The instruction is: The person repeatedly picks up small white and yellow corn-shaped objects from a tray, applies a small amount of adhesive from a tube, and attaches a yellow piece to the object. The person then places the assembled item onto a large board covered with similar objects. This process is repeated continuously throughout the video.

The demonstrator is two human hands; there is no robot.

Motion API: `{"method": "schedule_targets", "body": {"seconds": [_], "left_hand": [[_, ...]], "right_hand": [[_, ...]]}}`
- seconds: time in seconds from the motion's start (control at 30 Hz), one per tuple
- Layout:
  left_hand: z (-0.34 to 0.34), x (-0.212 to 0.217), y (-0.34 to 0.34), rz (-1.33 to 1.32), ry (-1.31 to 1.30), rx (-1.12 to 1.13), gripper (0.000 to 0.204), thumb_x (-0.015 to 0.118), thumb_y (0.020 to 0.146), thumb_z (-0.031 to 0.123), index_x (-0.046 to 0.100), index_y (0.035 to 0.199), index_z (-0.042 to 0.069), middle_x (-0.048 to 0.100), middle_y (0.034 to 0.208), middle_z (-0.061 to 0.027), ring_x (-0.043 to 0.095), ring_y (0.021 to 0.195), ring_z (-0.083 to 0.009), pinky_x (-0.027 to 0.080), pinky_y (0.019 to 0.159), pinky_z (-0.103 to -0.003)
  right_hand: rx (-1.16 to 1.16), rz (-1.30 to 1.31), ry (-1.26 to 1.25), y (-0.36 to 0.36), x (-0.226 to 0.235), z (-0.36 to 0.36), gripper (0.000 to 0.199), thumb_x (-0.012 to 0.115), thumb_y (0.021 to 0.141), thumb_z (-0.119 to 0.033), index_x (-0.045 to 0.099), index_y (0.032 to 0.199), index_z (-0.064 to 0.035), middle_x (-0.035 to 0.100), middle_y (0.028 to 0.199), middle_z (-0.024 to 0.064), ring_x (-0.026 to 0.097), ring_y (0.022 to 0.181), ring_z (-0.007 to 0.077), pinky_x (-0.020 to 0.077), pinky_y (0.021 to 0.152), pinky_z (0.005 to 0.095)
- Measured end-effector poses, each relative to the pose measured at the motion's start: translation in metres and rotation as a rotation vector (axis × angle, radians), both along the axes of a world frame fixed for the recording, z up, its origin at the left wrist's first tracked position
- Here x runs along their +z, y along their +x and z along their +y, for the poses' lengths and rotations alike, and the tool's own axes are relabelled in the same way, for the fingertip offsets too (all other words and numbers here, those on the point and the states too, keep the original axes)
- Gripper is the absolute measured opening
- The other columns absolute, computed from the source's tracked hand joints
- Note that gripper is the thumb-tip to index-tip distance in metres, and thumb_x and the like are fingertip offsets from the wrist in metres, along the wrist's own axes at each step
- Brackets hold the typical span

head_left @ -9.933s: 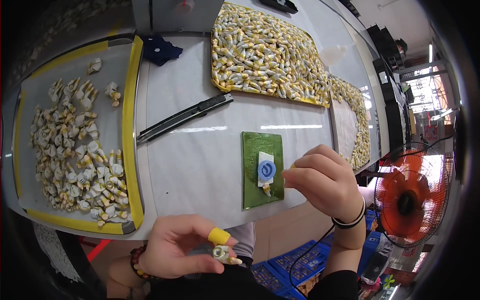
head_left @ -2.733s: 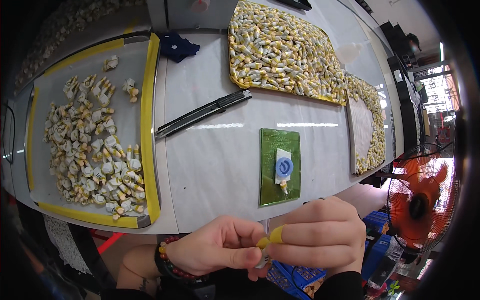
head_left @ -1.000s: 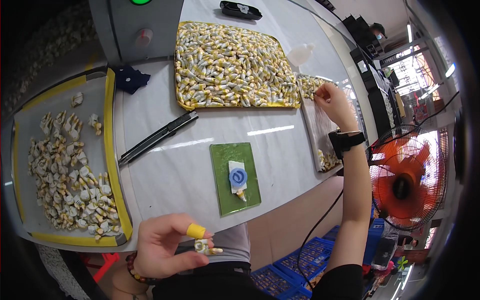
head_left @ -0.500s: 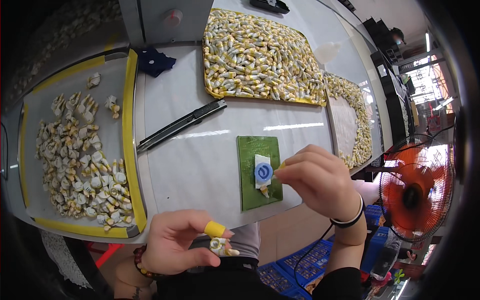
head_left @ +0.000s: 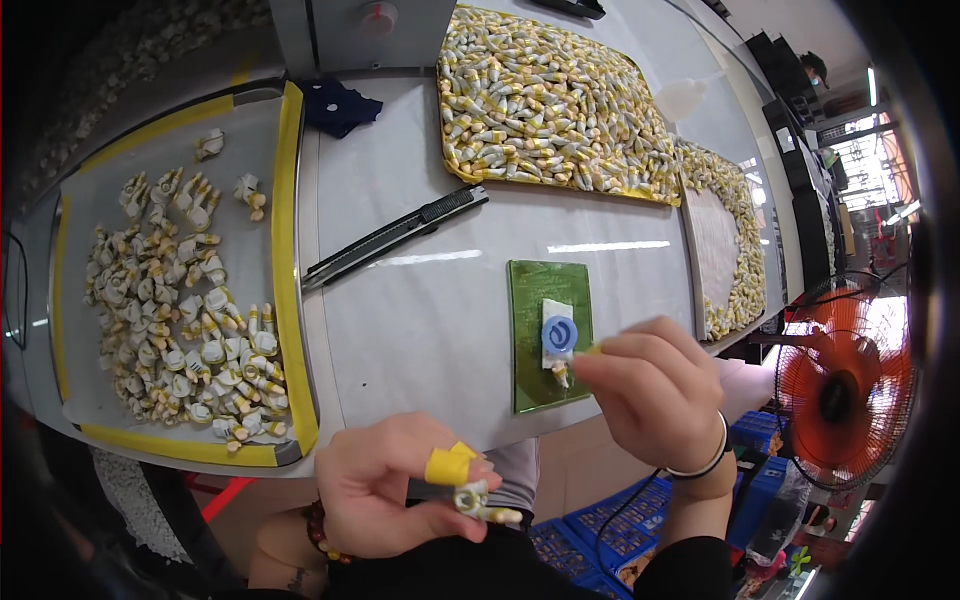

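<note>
The camera is worn on the head of the person, on its left side, and it looks down and forward over the two hands. The left hand (head_left: 395,490) and the right hand (head_left: 655,395) are quite near to the lens, in the lower part of the view. Beyond them lies the table (head_left: 410,340), seen from above at a slant. The lens is very wide: it takes in the tray (head_left: 285,200) to the left of the left hand, and also the fan (head_left: 835,400) to the right of the right hand. Toward the dark rim, straight edges look bent.
</note>
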State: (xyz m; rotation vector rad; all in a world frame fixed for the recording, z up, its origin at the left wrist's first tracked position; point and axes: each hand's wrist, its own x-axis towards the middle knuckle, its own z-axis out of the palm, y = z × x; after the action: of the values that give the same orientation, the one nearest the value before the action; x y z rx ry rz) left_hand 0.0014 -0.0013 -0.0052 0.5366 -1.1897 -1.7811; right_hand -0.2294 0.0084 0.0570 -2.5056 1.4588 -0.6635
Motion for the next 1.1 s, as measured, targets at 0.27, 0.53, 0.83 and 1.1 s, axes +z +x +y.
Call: {"method": "schedule_targets", "body": {"seconds": [0.27,0.53,0.83,1.1], "left_hand": [[-0.008,0.007,0.000,-0.169,-0.488,0.016,0.040,0.085,0.062,0.016,0.059,0.090,0.007,0.066,0.083,-0.0080,0.062,0.072,-0.0199,0.053,0.066,-0.032],[-0.006,0.008,-0.001,-0.186,-0.536,0.028,0.030,0.082,0.066,0.013,0.061,0.086,0.006,0.066,0.082,-0.0064,0.062,0.071,-0.0193,0.054,0.067,-0.033],[-0.007,0.016,0.003,-0.240,-0.578,0.060,0.023,0.079,0.066,0.009,0.065,0.083,0.005,0.067,0.080,-0.0059,0.062,0.071,-0.0197,0.056,0.068,-0.035],[-0.010,0.019,0.007,-0.286,-0.616,0.008,0.026,0.081,0.065,0.013,0.065,0.083,0.006,0.067,0.082,-0.0064,0.063,0.072,-0.0204,0.056,0.069,-0.035]], "right_hand": [[-0.063,-0.599,0.063,0.043,0.002,0.023,0.019,0.074,0.067,0.001,0.060,0.074,-0.0100,0.066,0.069,0.0048,0.062,0.055,0.0184,0.0496,0.049,0.0267],[-0.078,-0.478,0.159,0.045,0.016,0.027,0.021,0.075,0.064,0.001,0.059,0.074,-0.0070,0.066,0.072,0.0070,0.062,0.057,0.0203,0.0500,0.050,0.0276],[0.071,-0.461,0.235,0.045,0.026,0.019,0.021,0.074,0.064,0.004,0.058,0.076,-0.0019,0.065,0.077,0.0117,0.062,0.060,0.0214,0.0502,0.050,0.0290],[0.051,-0.459,0.191,0.047,0.020,0.022,0.023,0.075,0.063,0.003,0.058,0.076,-0.0040,0.065,0.076,0.0103,0.062,0.059,0.0212,0.0506,0.050,0.0288]]}}
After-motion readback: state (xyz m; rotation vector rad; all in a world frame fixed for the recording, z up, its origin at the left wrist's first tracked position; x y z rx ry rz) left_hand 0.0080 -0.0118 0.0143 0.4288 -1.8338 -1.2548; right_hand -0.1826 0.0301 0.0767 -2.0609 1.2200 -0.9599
